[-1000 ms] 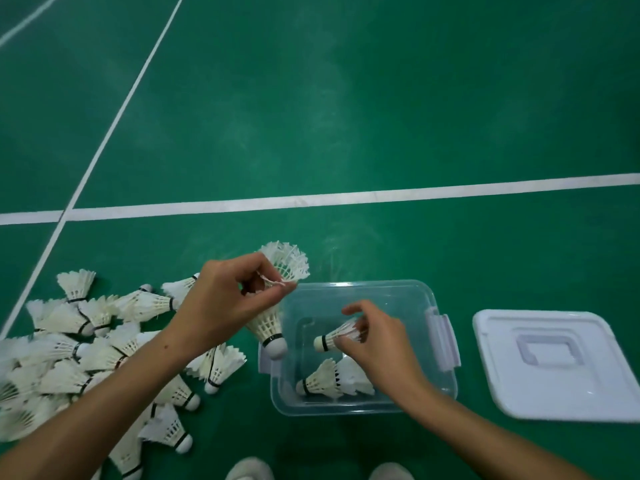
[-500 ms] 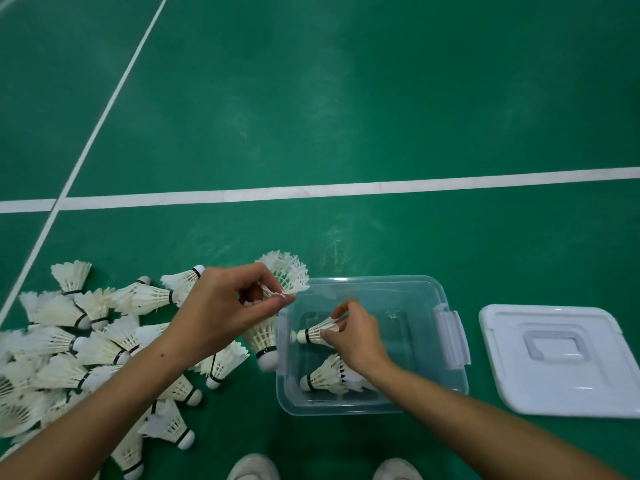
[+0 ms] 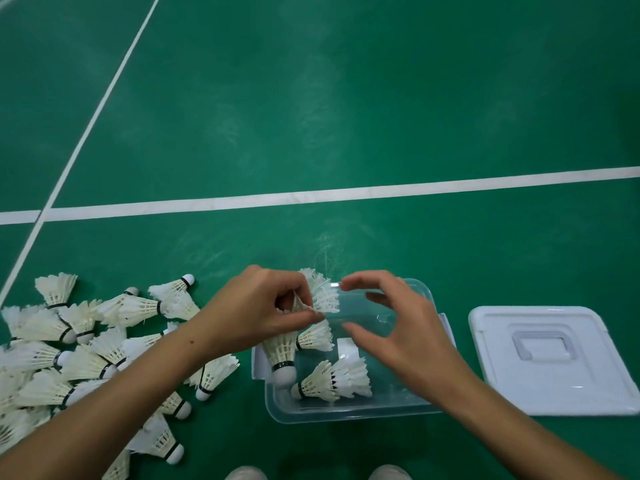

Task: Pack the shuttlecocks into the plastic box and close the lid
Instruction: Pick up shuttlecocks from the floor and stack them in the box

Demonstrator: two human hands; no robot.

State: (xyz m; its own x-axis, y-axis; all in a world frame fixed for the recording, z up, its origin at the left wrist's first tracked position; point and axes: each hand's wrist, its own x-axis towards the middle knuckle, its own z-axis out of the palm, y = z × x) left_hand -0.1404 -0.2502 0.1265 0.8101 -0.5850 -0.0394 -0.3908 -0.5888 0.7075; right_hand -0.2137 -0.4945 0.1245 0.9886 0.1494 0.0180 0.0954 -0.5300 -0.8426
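A clear plastic box (image 3: pixel 349 412) stands open on the green floor. Two shuttlecocks lie inside it, one at the near side (image 3: pixel 332 379) and one at the left side (image 3: pixel 317 337). My left hand (image 3: pixel 263 310) hovers over the box's left edge and grips two shuttlecocks: one hangs cork down (image 3: pixel 282 358), the other shows its feathers above my fingers (image 3: pixel 323 292). My right hand (image 3: pixel 394 327) is above the box with thumb and fingers spread apart, holding nothing. A pile of white shuttlecocks (image 3: pixel 86 351) lies on the floor to the left.
The white lid (image 3: pixel 554 362) lies flat on the floor right of the box. White court lines (image 3: pixel 346 195) cross the green floor beyond. Two shoe tips (image 3: pixel 246 474) show at the bottom edge.
My right hand let go of a shuttlecock inside the box and rose with fingers spread toward my left hand. My left hand moved right over the box's edge with its two shuttlecocks.
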